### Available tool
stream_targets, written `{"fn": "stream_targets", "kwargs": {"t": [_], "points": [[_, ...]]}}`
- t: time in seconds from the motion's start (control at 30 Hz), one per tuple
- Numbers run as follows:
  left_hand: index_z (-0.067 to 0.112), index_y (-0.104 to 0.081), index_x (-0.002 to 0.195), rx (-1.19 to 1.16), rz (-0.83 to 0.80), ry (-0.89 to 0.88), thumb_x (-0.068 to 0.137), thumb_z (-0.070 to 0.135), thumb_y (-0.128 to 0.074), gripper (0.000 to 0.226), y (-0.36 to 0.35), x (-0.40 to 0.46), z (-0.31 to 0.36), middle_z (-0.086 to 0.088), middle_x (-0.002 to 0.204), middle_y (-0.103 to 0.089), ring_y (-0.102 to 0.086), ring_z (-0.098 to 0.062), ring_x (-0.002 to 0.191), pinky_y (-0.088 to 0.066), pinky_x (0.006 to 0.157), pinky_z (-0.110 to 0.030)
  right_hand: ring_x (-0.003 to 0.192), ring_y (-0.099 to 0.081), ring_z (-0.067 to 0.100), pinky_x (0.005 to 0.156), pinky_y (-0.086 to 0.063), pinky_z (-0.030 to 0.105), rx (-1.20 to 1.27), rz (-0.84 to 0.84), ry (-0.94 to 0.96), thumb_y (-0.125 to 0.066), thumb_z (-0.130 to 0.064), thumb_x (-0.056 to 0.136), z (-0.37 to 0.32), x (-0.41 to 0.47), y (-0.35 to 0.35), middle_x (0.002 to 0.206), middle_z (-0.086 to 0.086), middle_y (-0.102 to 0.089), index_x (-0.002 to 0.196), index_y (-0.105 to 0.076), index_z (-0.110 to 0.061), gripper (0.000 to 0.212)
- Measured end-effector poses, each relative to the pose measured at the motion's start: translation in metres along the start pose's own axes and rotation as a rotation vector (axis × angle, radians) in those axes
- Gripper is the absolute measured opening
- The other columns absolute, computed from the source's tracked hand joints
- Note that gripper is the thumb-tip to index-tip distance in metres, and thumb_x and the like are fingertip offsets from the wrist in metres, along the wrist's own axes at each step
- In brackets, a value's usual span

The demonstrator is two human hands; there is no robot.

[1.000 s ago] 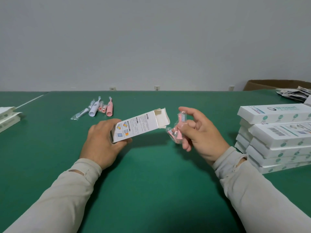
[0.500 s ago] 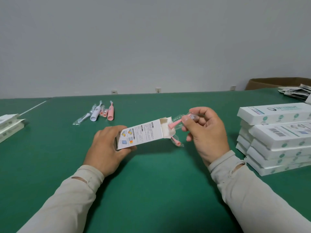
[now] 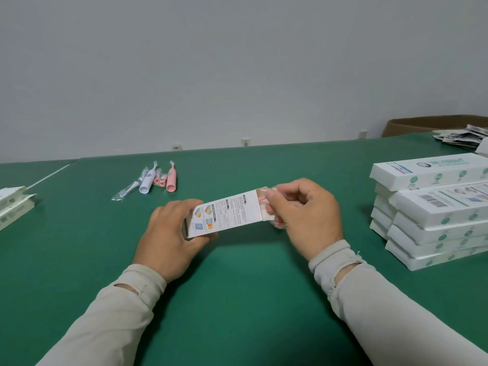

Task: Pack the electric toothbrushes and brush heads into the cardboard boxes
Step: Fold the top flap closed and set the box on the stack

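My left hand [image 3: 169,233] grips the closed end of a white printed cardboard box [image 3: 227,213], held just above the green table. My right hand [image 3: 303,215] pinches pink brush heads in clear plastic [image 3: 264,199] at the box's open right end; most of them are hidden inside the box and behind my fingers. Further back on the table lie a white toothbrush [image 3: 147,180], a pink toothbrush [image 3: 171,178], wrapped pink brush heads [image 3: 159,179] between them and a wrapped white brush head [image 3: 126,190].
A stack of several closed white boxes [image 3: 433,207] stands at the right. Flat unfolded boxes [image 3: 13,204] lie at the left edge. A pile of leaflets [image 3: 464,136] and a brown carton [image 3: 422,124] sit at the far right.
My right hand has moved left from beside the box to its open end and pushed the pink brush heads in. My left hand keeps its grip on the box.
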State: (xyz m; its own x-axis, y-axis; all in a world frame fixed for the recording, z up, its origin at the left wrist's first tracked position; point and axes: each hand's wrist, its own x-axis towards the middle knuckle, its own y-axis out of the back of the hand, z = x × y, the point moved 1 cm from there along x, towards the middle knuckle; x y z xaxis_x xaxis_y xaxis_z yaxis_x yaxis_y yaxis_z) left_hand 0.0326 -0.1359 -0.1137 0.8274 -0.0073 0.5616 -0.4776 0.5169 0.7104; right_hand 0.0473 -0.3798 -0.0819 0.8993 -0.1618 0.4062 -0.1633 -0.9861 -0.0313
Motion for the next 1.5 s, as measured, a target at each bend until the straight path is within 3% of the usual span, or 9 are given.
{"fn": "stream_targets", "kwargs": {"t": [0.17,0.33,0.5,0.6,0.77,0.87,1.03,1.33,1.5], "points": [[0.038,-0.059,0.116,-0.01,-0.009,0.027,0.072,0.039,-0.081,0.049,0.003,-0.001,-0.001,0.017,0.111,-0.059,-0.048,-0.018,0.108,-0.031,0.089,-0.026,0.069,-0.071,0.011,0.075,-0.06,0.035,-0.214,-0.031,0.009,-0.077,-0.012,0.081,0.0,0.003,0.005,0.081,-0.006,-0.073,0.074,-0.074,-0.024,0.014],[0.04,-0.058,0.115,-0.022,-0.032,0.004,0.07,0.04,-0.078,0.049,0.003,-0.002,0.003,0.02,0.107,-0.054,-0.045,-0.016,0.106,-0.031,0.089,-0.026,0.071,-0.06,0.003,0.062,-0.045,0.01,-0.424,-0.015,0.222,-0.076,-0.01,0.077,-0.002,0.003,0.006,0.074,-0.011,-0.063,0.065,-0.065,-0.027,0.023],[0.034,-0.06,0.119,0.032,-0.032,0.004,0.073,0.039,-0.081,0.05,0.004,-0.002,0.002,0.016,0.109,-0.057,-0.046,-0.018,0.106,-0.032,0.09,-0.027,0.05,-0.05,0.004,0.053,-0.042,0.021,-0.382,0.032,0.057,-0.079,-0.024,0.074,0.001,0.005,0.003,0.06,-0.017,-0.063,0.064,-0.061,-0.023,0.02],[0.035,-0.06,0.118,0.033,-0.032,0.001,0.072,0.04,-0.078,0.05,0.004,-0.003,0.004,0.017,0.107,-0.055,-0.046,-0.018,0.106,-0.033,0.089,-0.029,0.044,-0.053,0.011,0.05,-0.042,0.024,-0.203,-0.013,-0.057,-0.081,-0.021,0.077,-0.003,0.003,0.0,0.054,-0.004,-0.065,0.062,-0.058,-0.018,0.027],[0.037,-0.059,0.118,0.037,-0.013,0.017,0.073,0.041,-0.08,0.05,0.005,-0.002,0.005,0.02,0.107,-0.054,-0.044,-0.015,0.105,-0.034,0.088,-0.029,0.043,-0.059,0.016,0.033,-0.027,0.019,0.197,-0.463,-0.397,-0.067,-0.014,0.087,-0.016,0.0,0.007,0.068,0.002,-0.069,0.075,-0.065,-0.014,0.012],[0.035,-0.06,0.118,0.02,-0.01,-0.012,0.073,0.037,-0.08,0.049,0.005,-0.003,0.007,0.019,0.108,-0.055,-0.044,-0.016,0.105,-0.035,0.088,-0.03,0.066,-0.074,0.026,0.036,-0.042,0.019,0.36,-0.869,-0.496,-0.067,-0.025,0.08,-0.018,-0.002,0.016,0.085,-0.005,-0.072,0.08,-0.075,-0.015,0.013],[0.031,-0.061,0.116,0.07,-0.046,-0.141,0.07,0.029,-0.086,0.052,0.0,-0.005,0.011,0.024,0.107,-0.051,-0.042,-0.013,0.104,-0.034,0.089,-0.027,0.073,-0.075,0.027,0.041,-0.048,0.019,0.234,-1.025,-0.539,-0.069,-0.03,0.078,-0.009,-0.006,0.012,0.108,-0.003,-0.074,0.094,-0.08,-0.012,0.026],[0.043,-0.058,0.11,-0.037,0.029,0.047,0.07,0.041,-0.08,0.046,0.002,0.0,-0.004,0.021,0.103,-0.057,-0.045,-0.017,0.102,-0.035,0.084,-0.03,0.07,-0.073,0.024,0.045,-0.05,0.021,0.415,-0.76,-0.449,-0.073,-0.031,0.082,-0.017,0.012,0.024,0.115,0.009,-0.073,0.105,-0.075,-0.006,0.034],[0.044,-0.056,0.105,-0.117,0.059,0.116,0.068,0.038,-0.084,0.047,0.001,0.002,-0.01,0.013,0.099,-0.062,-0.052,-0.023,0.103,-0.04,0.087,-0.033,0.065,-0.071,0.018,0.05,-0.052,0.02,0.049,-0.525,-0.396,-0.066,-0.023,0.093,-0.006,0.018,0.025,0.101,0.007,-0.077,0.1,-0.069,-0.008,0.017]]}}
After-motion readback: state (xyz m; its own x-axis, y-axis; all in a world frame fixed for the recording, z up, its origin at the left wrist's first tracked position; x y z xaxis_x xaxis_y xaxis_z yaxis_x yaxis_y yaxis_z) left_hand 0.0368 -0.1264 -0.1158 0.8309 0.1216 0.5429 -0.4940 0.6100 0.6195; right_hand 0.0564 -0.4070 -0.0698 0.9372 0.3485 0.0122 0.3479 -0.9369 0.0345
